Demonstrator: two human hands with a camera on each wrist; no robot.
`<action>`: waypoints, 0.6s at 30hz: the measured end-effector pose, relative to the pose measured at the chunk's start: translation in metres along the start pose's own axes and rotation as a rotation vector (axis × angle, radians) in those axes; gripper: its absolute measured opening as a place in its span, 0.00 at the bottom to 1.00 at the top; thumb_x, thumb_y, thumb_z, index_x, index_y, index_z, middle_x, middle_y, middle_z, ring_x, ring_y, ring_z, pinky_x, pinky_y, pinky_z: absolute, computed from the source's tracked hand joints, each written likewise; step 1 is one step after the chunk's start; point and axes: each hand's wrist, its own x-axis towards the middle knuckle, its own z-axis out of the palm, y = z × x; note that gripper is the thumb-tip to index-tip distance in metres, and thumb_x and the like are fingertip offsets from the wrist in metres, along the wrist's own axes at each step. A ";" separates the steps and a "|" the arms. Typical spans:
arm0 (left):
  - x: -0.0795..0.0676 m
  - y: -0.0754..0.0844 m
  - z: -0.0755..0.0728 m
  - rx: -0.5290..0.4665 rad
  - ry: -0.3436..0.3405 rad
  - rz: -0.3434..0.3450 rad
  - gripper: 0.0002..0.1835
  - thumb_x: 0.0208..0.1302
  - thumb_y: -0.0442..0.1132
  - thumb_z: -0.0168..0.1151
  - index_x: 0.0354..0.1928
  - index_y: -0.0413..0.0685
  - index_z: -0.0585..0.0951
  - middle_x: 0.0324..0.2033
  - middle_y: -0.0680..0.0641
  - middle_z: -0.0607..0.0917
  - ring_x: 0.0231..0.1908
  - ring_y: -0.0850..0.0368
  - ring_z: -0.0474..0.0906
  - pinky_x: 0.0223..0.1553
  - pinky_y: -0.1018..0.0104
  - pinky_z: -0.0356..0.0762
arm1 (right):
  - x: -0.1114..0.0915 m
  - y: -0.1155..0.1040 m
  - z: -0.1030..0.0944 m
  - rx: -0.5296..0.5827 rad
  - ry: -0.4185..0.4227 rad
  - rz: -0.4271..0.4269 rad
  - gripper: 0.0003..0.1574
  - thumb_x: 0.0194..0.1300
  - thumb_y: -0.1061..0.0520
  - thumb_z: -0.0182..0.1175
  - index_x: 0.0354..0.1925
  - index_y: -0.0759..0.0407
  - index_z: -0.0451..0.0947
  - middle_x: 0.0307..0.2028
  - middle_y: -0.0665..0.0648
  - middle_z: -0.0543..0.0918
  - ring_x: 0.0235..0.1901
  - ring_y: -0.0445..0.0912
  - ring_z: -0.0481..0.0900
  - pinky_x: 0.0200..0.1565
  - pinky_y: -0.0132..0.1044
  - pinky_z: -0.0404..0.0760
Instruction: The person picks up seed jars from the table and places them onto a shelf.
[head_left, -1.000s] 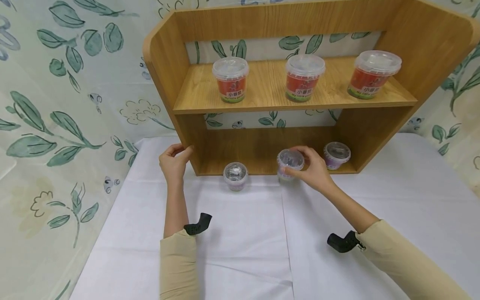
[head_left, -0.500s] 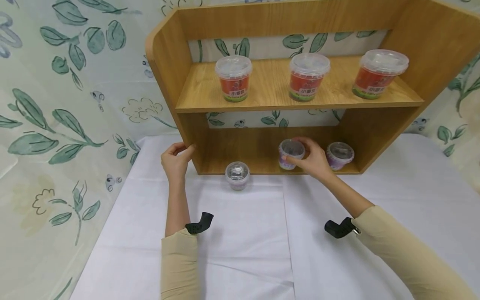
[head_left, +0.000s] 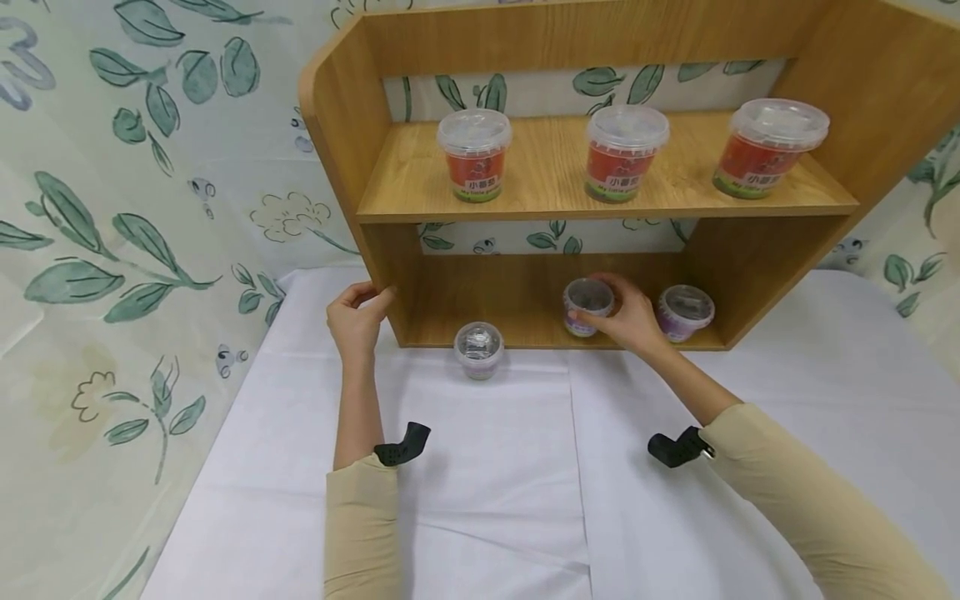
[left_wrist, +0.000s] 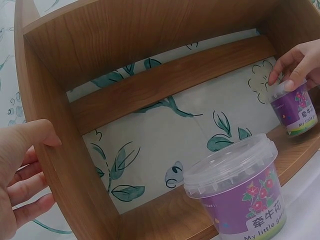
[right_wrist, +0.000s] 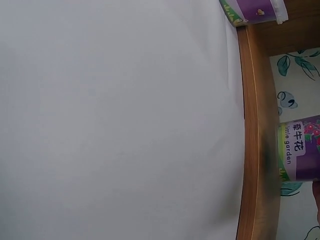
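My right hand (head_left: 630,321) grips a purple-labelled plastic cup (head_left: 581,312) with a clear lid, thumb on the near left side and fingers behind it. In the left wrist view this cup (left_wrist: 294,109) stands upright on the lower board of the wooden shelf (head_left: 517,204). My left hand (head_left: 356,327) holds the shelf's left side panel (left_wrist: 60,165), with its thumb over the front edge and the fingers along the outer face. A second purple cup (head_left: 478,354) stands on the cloth by the shelf's front edge, left of centre. Another purple cup (head_left: 682,315) is inside at the lower right.
Three red-labelled cups with clear lids, at the left (head_left: 476,158), middle (head_left: 624,158) and right (head_left: 765,154), stand on the upper board. White cloth (head_left: 495,500) covers the table in front. Leaf-patterned fabric (head_left: 150,250) hangs behind and beside the shelf.
The right hand has moved the purple cup back from the front edge onto the lower board. The left hand stays at the side panel. The head view has shifted slightly.
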 end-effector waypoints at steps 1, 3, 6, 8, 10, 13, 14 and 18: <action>0.000 0.000 0.000 0.005 0.002 0.001 0.10 0.46 0.39 0.71 0.31 0.44 0.82 0.28 0.52 0.82 0.32 0.58 0.77 0.30 0.73 0.77 | 0.000 0.001 0.001 0.006 -0.002 0.001 0.42 0.50 0.53 0.70 0.59 0.64 0.64 0.57 0.66 0.69 0.55 0.60 0.67 0.56 0.56 0.68; 0.000 0.000 0.000 0.012 0.005 0.003 0.11 0.46 0.39 0.71 0.31 0.43 0.83 0.28 0.52 0.82 0.33 0.58 0.77 0.30 0.74 0.77 | 0.000 0.002 0.001 0.011 -0.005 0.006 0.42 0.50 0.53 0.70 0.59 0.64 0.63 0.57 0.66 0.69 0.56 0.60 0.67 0.57 0.56 0.68; 0.000 -0.001 0.000 0.012 0.003 0.006 0.11 0.46 0.39 0.71 0.31 0.43 0.83 0.28 0.52 0.82 0.33 0.57 0.77 0.30 0.74 0.77 | 0.000 0.006 0.003 0.007 -0.006 0.012 0.43 0.50 0.53 0.70 0.59 0.64 0.63 0.57 0.66 0.69 0.56 0.60 0.67 0.56 0.56 0.68; 0.000 -0.001 0.000 0.004 -0.001 0.008 0.10 0.46 0.39 0.71 0.31 0.43 0.83 0.28 0.52 0.82 0.33 0.57 0.77 0.29 0.74 0.77 | 0.000 0.008 0.003 -0.002 -0.002 0.011 0.43 0.49 0.53 0.70 0.59 0.64 0.63 0.57 0.66 0.69 0.56 0.60 0.67 0.56 0.57 0.68; 0.000 0.000 0.000 -0.004 -0.006 0.009 0.10 0.46 0.38 0.71 0.31 0.43 0.83 0.28 0.53 0.82 0.33 0.57 0.77 0.29 0.74 0.77 | 0.000 0.010 0.004 -0.009 -0.001 0.004 0.43 0.49 0.54 0.71 0.59 0.64 0.63 0.56 0.66 0.69 0.56 0.61 0.67 0.56 0.57 0.68; 0.000 0.000 0.000 -0.013 -0.008 0.006 0.10 0.45 0.38 0.71 0.30 0.43 0.83 0.27 0.53 0.82 0.33 0.58 0.76 0.29 0.74 0.77 | -0.001 0.013 0.004 -0.017 -0.005 -0.011 0.44 0.48 0.54 0.71 0.60 0.64 0.63 0.57 0.67 0.69 0.56 0.61 0.67 0.56 0.58 0.67; 0.000 0.001 0.000 -0.015 -0.008 0.005 0.09 0.45 0.38 0.71 0.30 0.44 0.82 0.27 0.53 0.82 0.33 0.57 0.76 0.29 0.74 0.77 | -0.001 0.014 0.004 -0.018 -0.009 -0.015 0.44 0.48 0.55 0.71 0.60 0.64 0.63 0.57 0.67 0.69 0.56 0.61 0.67 0.56 0.58 0.67; 0.000 0.001 0.000 -0.017 -0.007 0.004 0.09 0.45 0.38 0.71 0.30 0.44 0.82 0.27 0.53 0.82 0.32 0.58 0.76 0.29 0.73 0.77 | -0.001 0.017 0.005 -0.014 -0.021 -0.019 0.46 0.48 0.54 0.71 0.61 0.64 0.62 0.57 0.67 0.68 0.57 0.62 0.66 0.56 0.58 0.66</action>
